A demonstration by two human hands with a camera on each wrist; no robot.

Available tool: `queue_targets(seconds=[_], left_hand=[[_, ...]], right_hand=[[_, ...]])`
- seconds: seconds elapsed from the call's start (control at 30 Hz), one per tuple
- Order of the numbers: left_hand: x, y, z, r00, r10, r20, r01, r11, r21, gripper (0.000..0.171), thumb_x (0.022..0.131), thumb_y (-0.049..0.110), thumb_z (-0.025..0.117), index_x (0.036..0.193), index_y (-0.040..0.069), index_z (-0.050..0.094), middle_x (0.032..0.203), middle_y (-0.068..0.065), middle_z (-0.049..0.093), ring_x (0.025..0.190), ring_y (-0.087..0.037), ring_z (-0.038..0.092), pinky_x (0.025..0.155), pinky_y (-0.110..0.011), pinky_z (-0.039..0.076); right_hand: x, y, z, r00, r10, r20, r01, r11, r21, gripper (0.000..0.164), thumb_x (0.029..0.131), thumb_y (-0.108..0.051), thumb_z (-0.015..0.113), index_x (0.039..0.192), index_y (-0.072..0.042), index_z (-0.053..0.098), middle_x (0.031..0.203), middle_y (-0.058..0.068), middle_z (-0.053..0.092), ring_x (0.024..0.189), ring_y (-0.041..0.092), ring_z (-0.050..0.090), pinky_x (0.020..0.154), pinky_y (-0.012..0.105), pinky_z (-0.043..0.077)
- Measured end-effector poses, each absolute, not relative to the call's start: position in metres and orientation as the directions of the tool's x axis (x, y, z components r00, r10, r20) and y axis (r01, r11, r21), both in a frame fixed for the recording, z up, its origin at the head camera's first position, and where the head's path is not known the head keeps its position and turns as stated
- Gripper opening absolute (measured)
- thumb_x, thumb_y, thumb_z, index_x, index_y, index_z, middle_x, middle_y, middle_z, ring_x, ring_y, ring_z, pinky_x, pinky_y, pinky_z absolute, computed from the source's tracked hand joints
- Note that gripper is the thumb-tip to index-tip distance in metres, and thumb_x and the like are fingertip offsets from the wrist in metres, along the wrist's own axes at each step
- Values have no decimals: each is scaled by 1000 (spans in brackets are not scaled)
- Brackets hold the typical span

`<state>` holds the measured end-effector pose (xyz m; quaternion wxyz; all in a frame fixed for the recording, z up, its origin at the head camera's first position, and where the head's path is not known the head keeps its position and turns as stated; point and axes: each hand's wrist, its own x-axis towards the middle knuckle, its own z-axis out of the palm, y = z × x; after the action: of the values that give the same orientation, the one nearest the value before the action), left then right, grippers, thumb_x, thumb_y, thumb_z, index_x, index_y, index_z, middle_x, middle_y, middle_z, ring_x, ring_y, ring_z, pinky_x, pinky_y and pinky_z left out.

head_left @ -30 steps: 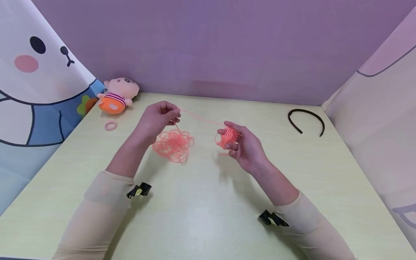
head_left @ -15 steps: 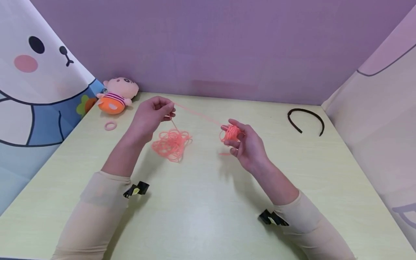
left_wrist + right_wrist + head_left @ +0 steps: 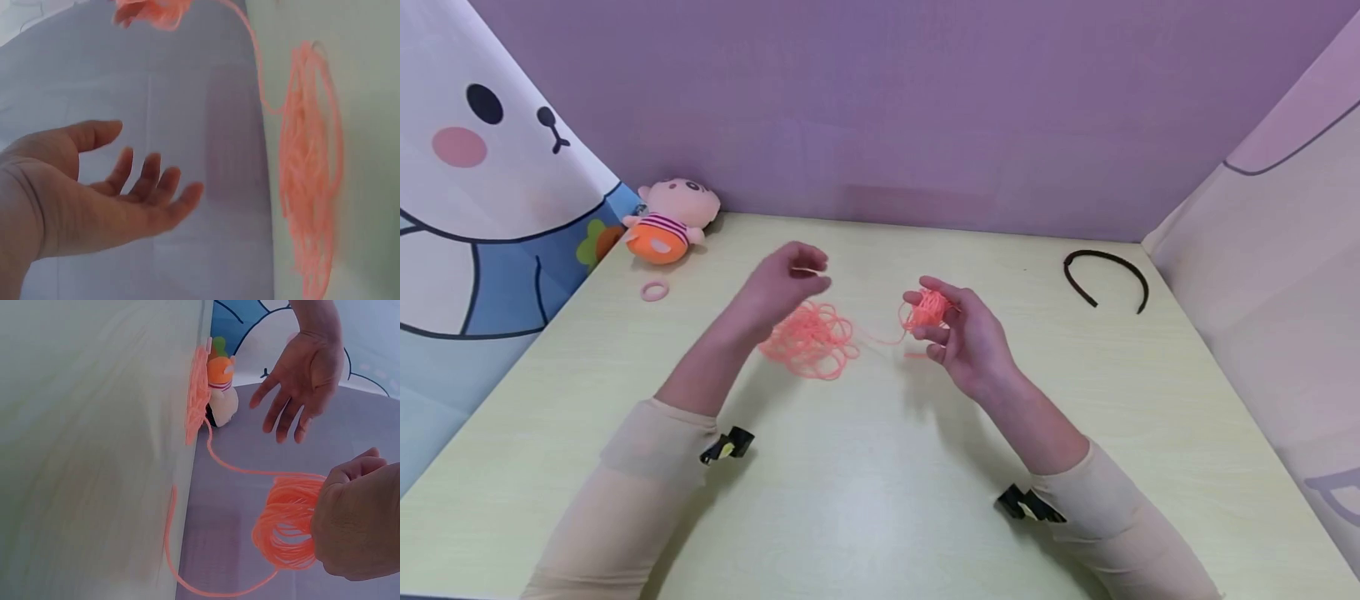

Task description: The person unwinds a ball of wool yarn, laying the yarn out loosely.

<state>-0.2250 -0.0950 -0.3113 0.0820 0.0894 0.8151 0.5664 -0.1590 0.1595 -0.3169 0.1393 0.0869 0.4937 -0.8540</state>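
Coral-pink yarn lies in a loose, looped pile (image 3: 811,342) on the table, below my left hand (image 3: 781,285). That hand hovers with its fingers and thumb apart and nothing between them, as the left wrist view also shows. My right hand (image 3: 976,346) holds a wound coil of the same yarn (image 3: 289,522) on its fingers, raised above the table. A slack strand (image 3: 234,467) runs from the pile to the coil. Another loose end (image 3: 169,537) hangs from the coil and touches the table.
A plush toy (image 3: 666,221) with orange bottoms sits at the table's back left corner. Before it lies a small pink ring (image 3: 655,290). A black headband (image 3: 1105,255) rests at the back right. A purple partition (image 3: 887,108) rises behind the table (image 3: 865,467).
The left hand first pulled the strand taut up and leftward, then let go and moved right and down, fingers spreading. The strand now sags low. The right hand has barely moved.
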Motion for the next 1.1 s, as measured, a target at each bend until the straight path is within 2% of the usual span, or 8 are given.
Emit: queue_targets(seconds=[0.13, 0.33, 0.47, 0.53, 0.73, 0.87, 1.0, 1.1], left_hand=[[-215, -74, -319, -921, 385, -58, 91, 358, 929, 25, 97, 12, 68, 119, 1, 61, 120, -13, 63, 114, -27, 61, 98, -48, 50], [-202, -51, -329, -871, 491, -23, 172, 349, 921, 24, 94, 24, 74, 114, 11, 69, 113, -1, 68, 108, -19, 64, 91, -39, 54], [-197, -44, -332, -874, 485, 11, 198, 336, 921, 20, 94, 25, 74, 110, 14, 73, 110, 2, 70, 104, -20, 64, 87, -39, 55], [-196, -43, -332, -880, 474, 27, 202, 323, 924, 16, 95, 23, 74, 107, 13, 75, 110, 3, 71, 102, -25, 65, 86, -41, 55], [-198, -45, -331, -894, 448, 32, 193, 319, 928, 13, 97, 20, 72, 102, 8, 73, 99, -8, 70, 97, -38, 62, 80, -40, 52], [-203, -52, -330, -902, 432, -8, 152, 334, 930, 9, 98, 18, 69, 100, 9, 70, 97, -12, 69, 99, -38, 62, 85, -44, 51], [-210, -59, -330, -919, 390, -52, 79, 313, 947, 8, 99, 13, 65, 101, 4, 65, 99, -13, 71, 102, -40, 64, 92, -55, 50], [-216, -65, -331, -934, 350, -67, 46, 304, 952, 10, 100, 11, 62, 103, 1, 63, 102, -15, 70, 102, -41, 65, 92, -55, 51]], right_hand=[[-158, 158, -316, -948, -171, -267, 317, -465, -827, 39, 108, -27, 37, 141, -15, 55, 131, 8, 63, 60, 13, 67, 50, 20, 40], [-156, 157, -315, -948, -217, -234, 310, -454, -836, 40, 108, -30, 38, 141, -15, 54, 131, 8, 63, 61, 13, 68, 51, 20, 43], [-156, 157, -316, -944, -250, -216, 311, -449, -838, 41, 108, -32, 37, 141, -13, 54, 131, 7, 64, 62, 14, 69, 53, 21, 46], [-156, 156, -316, -942, -260, -213, 313, -445, -839, 42, 108, -32, 37, 141, -13, 54, 130, 7, 64, 62, 14, 69, 54, 22, 48], [-157, 158, -315, -945, -242, -218, 308, -447, -840, 42, 108, -31, 37, 143, -13, 52, 130, 6, 63, 62, 12, 66, 52, 20, 45], [-158, 159, -314, -951, -206, -229, 302, -479, -824, 40, 107, -30, 38, 141, -14, 53, 130, 6, 64, 60, 11, 64, 50, 20, 39], [-158, 160, -314, -952, -193, -238, 304, -497, -813, 38, 107, -29, 39, 138, -14, 55, 124, 5, 66, 58, 12, 63, 50, 20, 39], [-159, 160, -314, -953, -191, -233, 299, -506, -809, 39, 107, -28, 39, 139, -12, 54, 117, 3, 69, 56, 12, 59, 50, 20, 39]])
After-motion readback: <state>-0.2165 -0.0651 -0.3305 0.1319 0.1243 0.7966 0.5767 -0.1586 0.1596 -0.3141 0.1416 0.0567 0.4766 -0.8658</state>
